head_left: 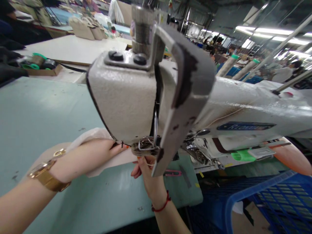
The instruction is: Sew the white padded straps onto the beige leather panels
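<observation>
A big off-white sewing machine [136, 97] fills the middle of the view, its head hiding the needle area. My left hand [97, 156], with a gold watch on the wrist, lies flat on a pale beige fabric piece [97, 135] and presses it toward the machine's foot. My right hand [146, 170], with a red cord on the wrist, reaches up under the machine head, its fingers pinching the fabric edge by the presser foot [146, 146]. The fingertips of both hands are partly hidden by the machine.
The pale green table [39, 113] stretches left. A blue plastic crate [263, 204] stands at lower right. Pink clippers [172, 173] lie by the machine base. Thread spools [36, 61] sit in a tray at far left. Beige bags [85, 27] and other workers are behind.
</observation>
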Available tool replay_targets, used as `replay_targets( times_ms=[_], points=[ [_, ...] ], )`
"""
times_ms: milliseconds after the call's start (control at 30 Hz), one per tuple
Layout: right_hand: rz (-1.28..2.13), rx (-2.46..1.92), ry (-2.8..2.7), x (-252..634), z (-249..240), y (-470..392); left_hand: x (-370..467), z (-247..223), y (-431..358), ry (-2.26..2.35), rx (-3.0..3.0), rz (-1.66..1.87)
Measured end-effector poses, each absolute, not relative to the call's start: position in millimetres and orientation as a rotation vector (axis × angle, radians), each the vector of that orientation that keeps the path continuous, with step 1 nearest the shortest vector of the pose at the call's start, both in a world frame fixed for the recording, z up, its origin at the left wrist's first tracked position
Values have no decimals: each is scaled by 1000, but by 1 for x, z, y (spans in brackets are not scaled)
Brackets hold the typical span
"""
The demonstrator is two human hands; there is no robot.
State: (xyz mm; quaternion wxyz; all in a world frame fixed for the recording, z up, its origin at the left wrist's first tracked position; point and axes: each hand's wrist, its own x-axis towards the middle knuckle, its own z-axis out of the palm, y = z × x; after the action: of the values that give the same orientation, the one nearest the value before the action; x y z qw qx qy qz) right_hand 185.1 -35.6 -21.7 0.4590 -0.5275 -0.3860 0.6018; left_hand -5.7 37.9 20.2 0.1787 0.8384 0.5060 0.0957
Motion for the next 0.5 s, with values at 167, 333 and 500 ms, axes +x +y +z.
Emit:
replay_targets(
  times_ms=[167, 333, 500],
  points=[
    [1434, -1310, -930, 182, -23, -37, 2, 20, -28, 1599, 2458, 372],
    [1430, -1318, -969, 183, -18, -36, 33, -33, -91, 1309, 1572, 788],
    [1368, -1393, -1009, 183, -18, -36, 71, -55, -59, 929, 453, 1007]
  ],
)
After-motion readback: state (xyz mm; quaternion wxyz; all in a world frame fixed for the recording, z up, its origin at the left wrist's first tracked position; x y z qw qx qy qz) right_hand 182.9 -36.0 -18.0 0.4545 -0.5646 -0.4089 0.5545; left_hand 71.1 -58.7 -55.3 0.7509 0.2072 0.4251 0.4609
